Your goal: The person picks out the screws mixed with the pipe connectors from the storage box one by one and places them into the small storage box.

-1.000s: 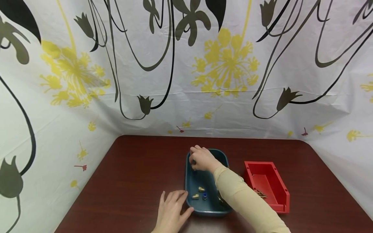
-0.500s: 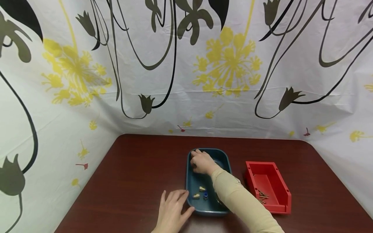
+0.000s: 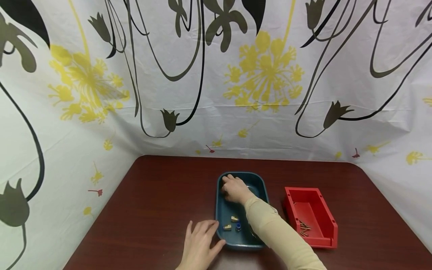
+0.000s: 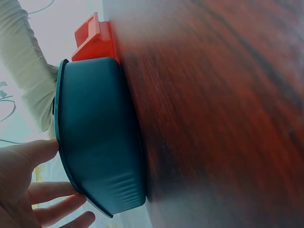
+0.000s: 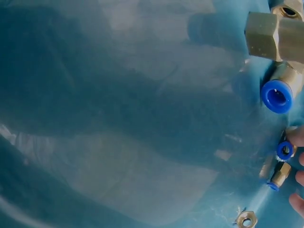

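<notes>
My left hand [image 3: 200, 242] lies with straight fingers against the near left side of a dark teal tray [image 3: 225, 212]. Its thumb and fingertips touch the rim in the left wrist view. My right hand [image 3: 235, 189] reaches down into the tray's far left part, fingertips hidden from the head view. In the right wrist view, its fingers [image 5: 297, 137] are right at a small blue-collared brass tube fitting [image 5: 285, 150]; I cannot tell whether they pinch it. Another small fitting [image 5: 280, 175] lies beside it. Larger brass fittings [image 5: 262, 35] and a brass nut [image 5: 246, 219] also show.
Right of the tray stands a red bin [image 3: 312, 210] with several thin brass-coloured pieces [image 3: 304, 227] inside. Loose brass fittings [image 3: 227, 227] lie in the tray's near end. A patterned curtain [image 3: 209, 90] hangs behind the brown table [image 3: 168, 198].
My right hand has come lower into the tray and then stays almost still. The left hand keeps its place at the rim, while the head view has shifted slightly.
</notes>
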A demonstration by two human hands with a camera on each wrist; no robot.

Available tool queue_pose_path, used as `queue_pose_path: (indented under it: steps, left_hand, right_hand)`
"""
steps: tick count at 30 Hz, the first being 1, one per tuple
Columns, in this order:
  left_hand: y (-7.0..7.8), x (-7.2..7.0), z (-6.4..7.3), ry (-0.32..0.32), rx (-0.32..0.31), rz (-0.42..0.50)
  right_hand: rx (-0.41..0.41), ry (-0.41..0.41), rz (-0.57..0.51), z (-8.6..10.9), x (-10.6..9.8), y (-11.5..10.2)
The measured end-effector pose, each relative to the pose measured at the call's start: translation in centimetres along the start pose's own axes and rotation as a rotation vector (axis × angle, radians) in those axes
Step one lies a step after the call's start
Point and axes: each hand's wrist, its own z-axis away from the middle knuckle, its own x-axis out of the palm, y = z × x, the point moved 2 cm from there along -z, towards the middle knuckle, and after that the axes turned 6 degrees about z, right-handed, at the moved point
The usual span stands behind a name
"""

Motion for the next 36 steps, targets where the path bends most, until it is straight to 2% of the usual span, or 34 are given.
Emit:
queue_pose_path:
  steps: [13,20,27,36]
  left_hand:
    - [0.0,0.0,0.2,0.022,0.013,-0.002]
    - [0.0,0.0,0.2,0.028,0.018,-0.013]
    - [0.0,0.0,0.2,0.022,0.011,-0.009]
    - [0.0,-0.1,0.2,0.035,0.017,-0.013]
  right_hand:
    - [0.022,0.017,0.015,0.2,0.5,0.2]
    - [0.000,0.098,-0.027,0.7,0.4,0.6]
    - [0.045,0.027,0.044,0.6,0.4,0.6]
    - [0.095,0.063,0.065,0.6,0.4,1.0]
